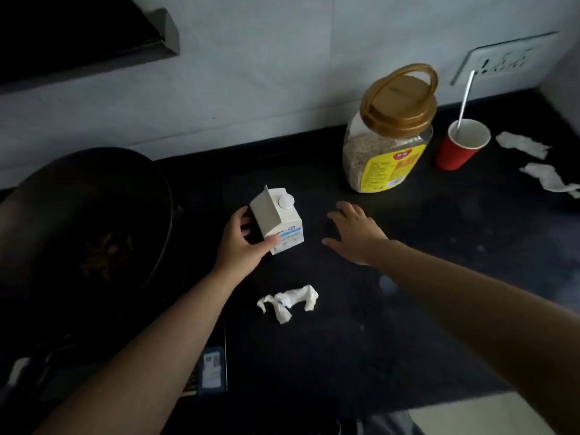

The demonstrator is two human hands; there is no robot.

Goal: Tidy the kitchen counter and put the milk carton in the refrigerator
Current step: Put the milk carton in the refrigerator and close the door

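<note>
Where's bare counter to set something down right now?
Widest bare patch: right of the right hand, below the oat jar and red cup. Crowded: crumpled tissues far right, tissue below the milk carton, wok at left.

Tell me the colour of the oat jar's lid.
Golden brown, lid and handle alike; seen in the head view.

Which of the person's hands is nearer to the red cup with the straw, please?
The right hand. It hovers open over the counter, nearer the viewer and left of the red cup. The left hand is farther left, gripping the milk carton.
</note>
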